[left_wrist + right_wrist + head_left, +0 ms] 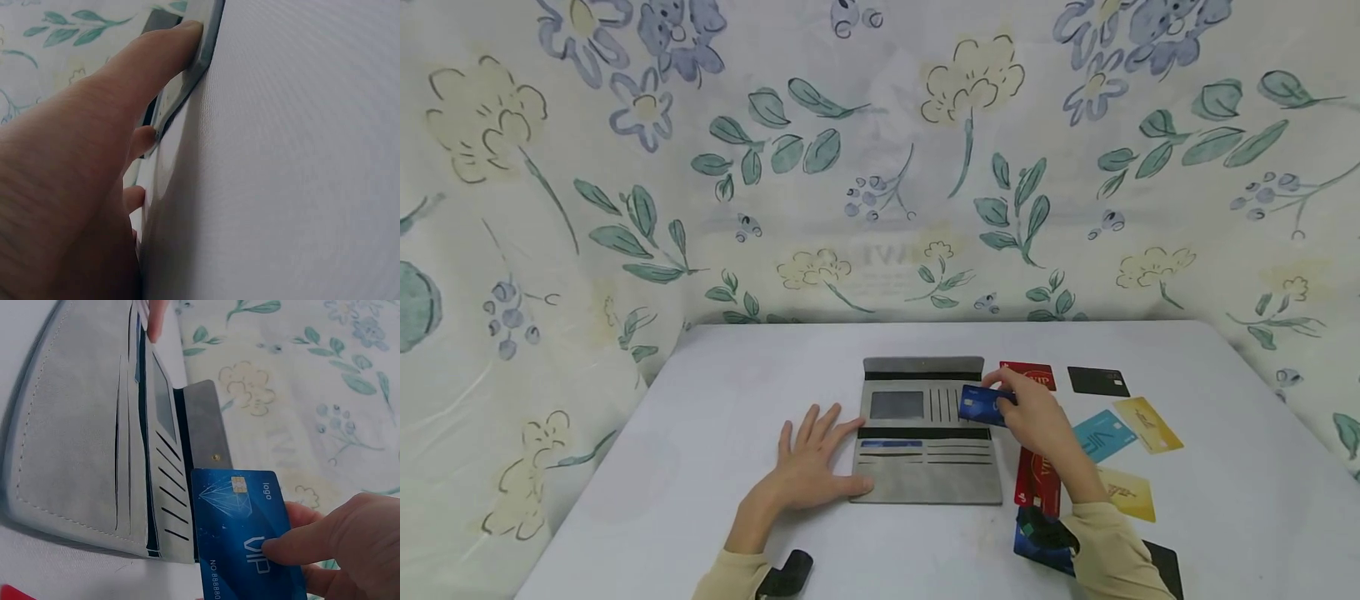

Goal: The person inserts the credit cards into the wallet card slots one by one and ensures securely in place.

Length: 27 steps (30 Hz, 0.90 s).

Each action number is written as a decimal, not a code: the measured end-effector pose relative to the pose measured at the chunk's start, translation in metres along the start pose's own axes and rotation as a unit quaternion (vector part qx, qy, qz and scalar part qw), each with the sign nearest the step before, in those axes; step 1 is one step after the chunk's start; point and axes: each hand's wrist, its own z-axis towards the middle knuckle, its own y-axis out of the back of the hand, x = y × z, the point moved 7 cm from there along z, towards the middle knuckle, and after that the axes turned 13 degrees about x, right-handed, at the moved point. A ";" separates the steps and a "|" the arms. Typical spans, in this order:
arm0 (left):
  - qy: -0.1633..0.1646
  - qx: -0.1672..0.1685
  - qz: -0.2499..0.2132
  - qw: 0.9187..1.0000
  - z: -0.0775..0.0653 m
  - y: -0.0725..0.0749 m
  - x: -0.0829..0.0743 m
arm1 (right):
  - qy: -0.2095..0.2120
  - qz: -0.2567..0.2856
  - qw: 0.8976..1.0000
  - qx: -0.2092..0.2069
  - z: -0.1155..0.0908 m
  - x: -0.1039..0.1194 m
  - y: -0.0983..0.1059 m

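Observation:
A grey wallet [925, 482] lies unfolded on the white table, with a clear window [897, 405] and several card slots. My left hand [808, 467] spreads its fingers at the wallet's left side. Its thumb [169, 47] presses on the near left corner, and the index fingertip touches the left edge higher up. Between thumb and fingers, my right hand [1037, 417] pinches a blue VIP card [234, 519] by one end. The card's chip end overlaps the slots right of the window in the head view. Another blue card [891, 444] shows in a lower left slot.
Right of the wallet lie red cards [1027, 492], a black card [1097, 382], a light blue card [1105, 435] and yellow cards [1148, 423]. Another blue card [1037, 546] and a dark card [1167, 567] are partly under the right sleeve. A flowered cloth [880, 167] hangs behind the table.

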 end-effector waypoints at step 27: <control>-0.006 -0.009 -0.011 1.000 0.000 0.001 0.002 | 0.041 -0.007 0.998 0.042 0.005 0.031 -0.039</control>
